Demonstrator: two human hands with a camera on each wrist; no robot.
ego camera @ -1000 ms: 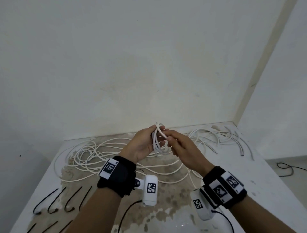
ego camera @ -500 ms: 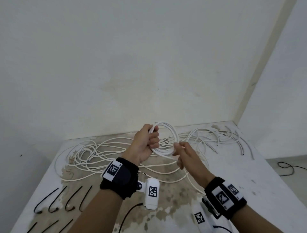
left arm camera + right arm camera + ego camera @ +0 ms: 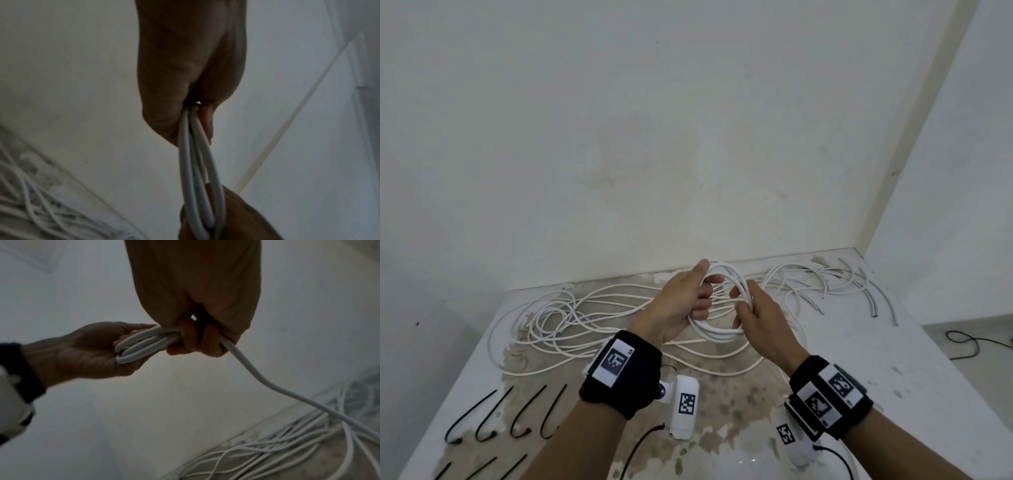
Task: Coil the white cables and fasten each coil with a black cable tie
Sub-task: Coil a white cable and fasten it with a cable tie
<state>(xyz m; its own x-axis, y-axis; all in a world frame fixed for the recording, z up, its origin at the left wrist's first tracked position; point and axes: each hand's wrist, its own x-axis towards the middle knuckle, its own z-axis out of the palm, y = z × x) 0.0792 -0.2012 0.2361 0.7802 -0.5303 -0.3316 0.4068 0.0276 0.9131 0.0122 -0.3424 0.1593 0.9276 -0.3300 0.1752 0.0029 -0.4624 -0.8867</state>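
I've both hands, left hand (image 3: 681, 305) and right hand (image 3: 760, 318), clamped on the coil (image 3: 717, 334); its trailing cable (image 3: 287, 392) could snag the worktop (image 3: 859, 342) tangle, springing loops loose

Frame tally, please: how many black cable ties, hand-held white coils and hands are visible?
Thin black cable ties: 7, three cut by the frame edge
Coil of white cable: 1, gripped by both hands
Hands: 2, left hand and right hand
Total: 10
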